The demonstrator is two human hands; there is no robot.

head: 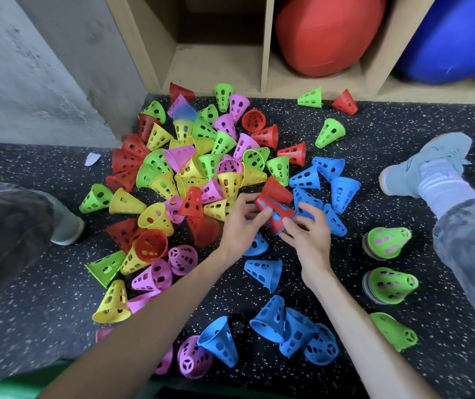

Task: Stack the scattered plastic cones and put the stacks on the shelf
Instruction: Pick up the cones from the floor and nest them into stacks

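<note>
Cones of red, green, yellow, pink and blue plastic lie all over the dark speckled floor, most of them in one big messy pile in front of the wooden shelf. Both hands are in the middle, just past the pile, and they hold a small stack of cones up off the floor. This stack is red on the outside, and blue shows through its little holes. The left hand has its fingers curled round the left side of the stack. The right hand pinches the right side with its thumb and fingers. Lots of blue cones lie close around the hands, some just behind the stack and more nearer the person. On the right, well apart from the pile, sit two finished stacks with green cones on top, and one more green cone lies just below them. A leg in grey jeans with a light blue shoe stretches out on the right. Another shoe is on the left. In the shelf rest a big red ball and a big blue ball, each in its own box. A small white scrap lies on the floor by the grey wall.
</note>
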